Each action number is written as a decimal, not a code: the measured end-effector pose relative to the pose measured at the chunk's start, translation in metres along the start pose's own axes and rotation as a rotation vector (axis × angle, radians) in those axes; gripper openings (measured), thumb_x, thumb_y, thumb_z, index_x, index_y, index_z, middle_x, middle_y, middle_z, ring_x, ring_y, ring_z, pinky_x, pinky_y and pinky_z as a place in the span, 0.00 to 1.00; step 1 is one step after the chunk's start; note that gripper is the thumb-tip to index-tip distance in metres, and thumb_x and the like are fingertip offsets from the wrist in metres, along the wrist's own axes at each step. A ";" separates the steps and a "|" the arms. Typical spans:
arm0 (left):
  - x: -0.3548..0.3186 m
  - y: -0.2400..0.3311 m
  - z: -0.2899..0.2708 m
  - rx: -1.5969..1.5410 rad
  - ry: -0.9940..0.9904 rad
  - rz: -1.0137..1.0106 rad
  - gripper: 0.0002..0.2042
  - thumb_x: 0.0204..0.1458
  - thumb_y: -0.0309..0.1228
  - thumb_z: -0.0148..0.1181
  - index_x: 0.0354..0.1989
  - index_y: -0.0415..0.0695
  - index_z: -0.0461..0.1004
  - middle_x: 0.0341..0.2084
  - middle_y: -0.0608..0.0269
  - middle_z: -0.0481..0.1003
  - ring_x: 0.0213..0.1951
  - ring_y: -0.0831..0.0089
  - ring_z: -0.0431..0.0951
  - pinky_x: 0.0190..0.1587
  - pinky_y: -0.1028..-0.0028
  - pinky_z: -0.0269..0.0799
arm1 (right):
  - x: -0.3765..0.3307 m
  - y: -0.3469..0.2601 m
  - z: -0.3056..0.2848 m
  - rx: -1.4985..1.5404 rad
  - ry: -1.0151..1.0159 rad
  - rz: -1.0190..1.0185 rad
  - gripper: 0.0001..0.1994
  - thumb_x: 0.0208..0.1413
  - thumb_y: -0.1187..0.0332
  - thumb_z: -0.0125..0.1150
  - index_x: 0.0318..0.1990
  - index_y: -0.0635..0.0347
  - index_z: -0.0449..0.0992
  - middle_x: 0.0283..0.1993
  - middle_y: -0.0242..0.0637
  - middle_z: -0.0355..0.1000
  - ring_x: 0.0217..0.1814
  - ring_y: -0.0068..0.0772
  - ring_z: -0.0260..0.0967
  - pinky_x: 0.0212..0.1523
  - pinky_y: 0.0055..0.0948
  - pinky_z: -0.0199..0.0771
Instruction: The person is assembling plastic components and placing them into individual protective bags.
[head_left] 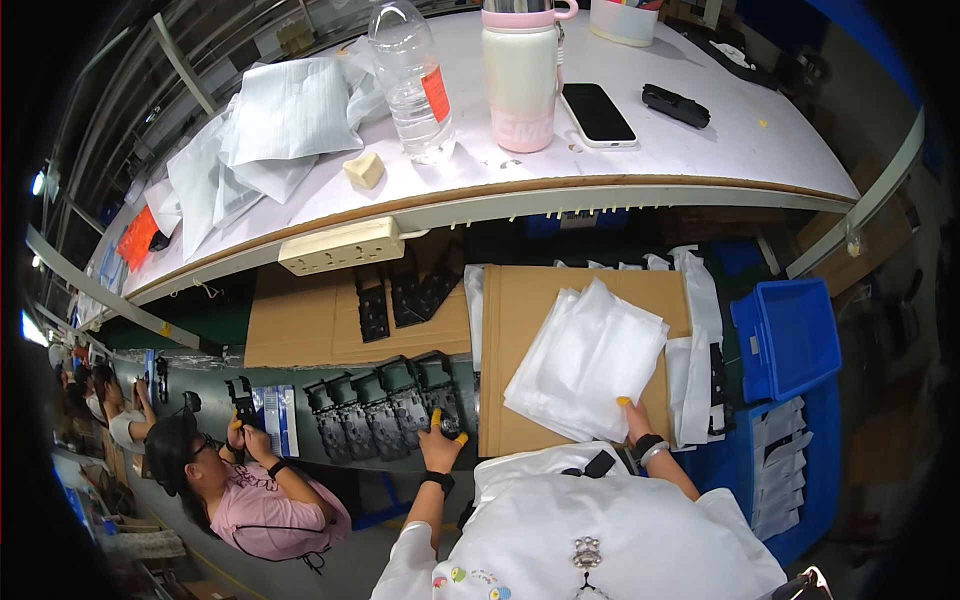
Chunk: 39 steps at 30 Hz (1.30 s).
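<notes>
Frames (380, 422) (5 blk) lie in row, L fingers (436, 420) at rightmost.

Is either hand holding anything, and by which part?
The right hand is at the lower-right edge of the white pouches, the left hand at the near end of the rightmost black frame in its row; whether either grips cannot be told.

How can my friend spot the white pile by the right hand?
Below the white shelf, find the brown cardboard right of the black plastic parts. The white pile lies on it, loosely fanned. Unlike the shelf's white sheets, its corner meets the right hand.
</notes>
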<state>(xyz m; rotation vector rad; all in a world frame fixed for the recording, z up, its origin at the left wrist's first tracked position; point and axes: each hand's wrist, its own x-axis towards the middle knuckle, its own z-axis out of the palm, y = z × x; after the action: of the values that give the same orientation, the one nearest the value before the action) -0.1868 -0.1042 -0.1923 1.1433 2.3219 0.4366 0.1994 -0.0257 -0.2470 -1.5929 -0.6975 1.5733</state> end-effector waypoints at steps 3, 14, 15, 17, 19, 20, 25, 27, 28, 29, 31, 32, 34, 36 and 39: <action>0.012 -0.006 0.002 0.060 0.051 -0.051 0.35 0.29 0.40 0.67 0.49 0.39 0.63 0.38 0.40 0.61 0.40 0.46 0.66 0.43 0.63 0.65 | 0.001 0.002 0.002 0.019 -0.025 -0.002 0.19 0.52 0.69 0.43 0.51 0.69 0.58 0.45 0.43 0.65 0.45 0.35 0.65 0.47 0.32 0.65; 0.026 -0.008 0.013 0.313 0.065 -0.195 0.34 0.33 0.44 0.64 0.50 0.39 0.60 0.45 0.42 0.57 0.43 0.49 0.65 0.44 0.61 0.64 | -0.009 -0.007 0.010 0.037 0.013 -0.043 0.19 0.49 0.68 0.48 0.49 0.69 0.61 0.43 0.41 0.66 0.42 0.33 0.66 0.43 0.29 0.66; 0.024 -0.005 0.019 0.302 0.052 -0.197 0.35 0.33 0.44 0.64 0.50 0.40 0.59 0.45 0.42 0.56 0.44 0.49 0.65 0.44 0.61 0.64 | -0.011 -0.011 0.011 0.041 0.011 -0.040 0.19 0.49 0.68 0.48 0.49 0.69 0.61 0.43 0.41 0.66 0.42 0.33 0.66 0.43 0.29 0.66; 0.024 -0.001 0.027 0.262 -0.001 -0.239 0.36 0.34 0.43 0.64 0.53 0.40 0.57 0.50 0.40 0.52 0.51 0.49 0.58 0.46 0.57 0.62 | -0.014 -0.014 0.010 0.046 0.042 -0.010 0.19 0.49 0.68 0.48 0.48 0.69 0.62 0.42 0.42 0.66 0.41 0.32 0.66 0.42 0.29 0.67; 0.024 0.000 0.029 0.314 0.067 -0.256 0.36 0.34 0.42 0.63 0.53 0.40 0.56 0.52 0.40 0.50 0.54 0.49 0.54 0.46 0.54 0.61 | -0.012 -0.011 0.008 0.059 0.030 -0.007 0.19 0.49 0.68 0.48 0.48 0.69 0.62 0.42 0.42 0.67 0.41 0.32 0.66 0.41 0.28 0.67; 0.024 0.002 0.030 0.360 0.135 -0.276 0.36 0.35 0.41 0.63 0.54 0.39 0.55 0.54 0.40 0.48 0.56 0.49 0.50 0.46 0.52 0.60 | -0.009 -0.009 0.004 0.067 0.016 -0.006 0.18 0.49 0.68 0.48 0.47 0.69 0.63 0.41 0.42 0.67 0.40 0.32 0.66 0.41 0.28 0.67; 0.027 0.059 0.026 -0.057 0.216 0.071 0.28 0.45 0.39 0.54 0.47 0.25 0.60 0.53 0.36 0.52 0.55 0.48 0.53 0.54 0.58 0.52 | 0.008 0.005 -0.007 -0.049 0.000 -0.064 0.18 0.49 0.69 0.47 0.47 0.69 0.62 0.41 0.40 0.67 0.40 0.31 0.66 0.40 0.28 0.67; 0.023 0.098 0.027 -0.349 0.101 0.284 0.27 0.46 0.38 0.54 0.45 0.23 0.60 0.52 0.35 0.53 0.52 0.45 0.56 0.55 0.64 0.52 | 0.003 -0.007 -0.001 -0.130 -0.026 -0.031 0.19 0.48 0.69 0.48 0.47 0.70 0.63 0.39 0.41 0.68 0.38 0.31 0.67 0.39 0.26 0.67; 0.026 0.104 0.034 -0.331 0.017 0.329 0.29 0.45 0.39 0.55 0.46 0.23 0.58 0.51 0.34 0.54 0.52 0.45 0.57 0.55 0.64 0.52 | -0.001 -0.017 0.009 -0.137 -0.035 -0.038 0.19 0.48 0.69 0.48 0.47 0.70 0.63 0.39 0.41 0.68 0.38 0.31 0.67 0.39 0.26 0.67; 0.029 0.113 0.042 -0.313 -0.076 0.378 0.32 0.44 0.40 0.56 0.48 0.22 0.57 0.51 0.33 0.54 0.52 0.45 0.57 0.55 0.64 0.52 | -0.003 -0.023 0.014 -0.203 -0.064 -0.074 0.19 0.48 0.69 0.49 0.47 0.70 0.63 0.39 0.42 0.68 0.38 0.32 0.67 0.39 0.27 0.67; 0.022 0.135 0.058 -0.216 -0.106 0.313 0.35 0.43 0.41 0.57 0.49 0.22 0.54 0.50 0.33 0.55 0.52 0.45 0.57 0.55 0.65 0.53 | -0.004 -0.032 0.020 -0.279 -0.103 -0.108 0.21 0.46 0.68 0.50 0.48 0.71 0.62 0.41 0.44 0.67 0.42 0.33 0.65 0.43 0.27 0.65; 0.019 0.147 0.062 -0.112 -0.135 0.247 0.38 0.41 0.42 0.59 0.51 0.22 0.51 0.50 0.32 0.55 0.52 0.45 0.57 0.55 0.65 0.53 | -0.006 -0.033 0.020 -0.282 -0.091 -0.110 0.21 0.46 0.68 0.50 0.48 0.71 0.62 0.41 0.44 0.67 0.42 0.33 0.65 0.43 0.27 0.65; 0.018 0.151 0.067 -0.074 -0.146 0.228 0.41 0.39 0.42 0.61 0.53 0.23 0.47 0.50 0.31 0.55 0.53 0.47 0.56 0.55 0.66 0.53 | -0.010 -0.037 0.027 -0.282 -0.127 -0.087 0.23 0.45 0.67 0.52 0.49 0.72 0.60 0.45 0.46 0.65 0.45 0.34 0.64 0.45 0.28 0.63; 0.024 0.139 0.078 -0.426 -0.297 0.265 0.40 0.39 0.39 0.61 0.53 0.23 0.47 0.51 0.32 0.54 0.54 0.48 0.56 0.55 0.67 0.54 | -0.008 -0.038 0.034 -0.326 -0.125 -0.032 0.27 0.45 0.65 0.54 0.52 0.72 0.56 0.49 0.47 0.62 0.49 0.35 0.62 0.47 0.28 0.62; 0.030 0.124 0.085 -0.489 -0.264 0.157 0.36 0.41 0.36 0.61 0.52 0.25 0.50 0.49 0.39 0.59 0.52 0.56 0.61 0.52 0.72 0.57 | -0.009 -0.031 0.038 -0.077 -0.222 -0.011 0.30 0.45 0.63 0.56 0.53 0.71 0.54 0.51 0.47 0.60 0.51 0.35 0.60 0.49 0.27 0.61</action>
<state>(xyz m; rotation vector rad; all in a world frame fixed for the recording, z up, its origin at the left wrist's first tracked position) -0.0738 -0.0016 -0.2100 1.0637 1.7716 0.8063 0.1652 -0.0105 -0.2141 -1.4784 -0.8936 1.7513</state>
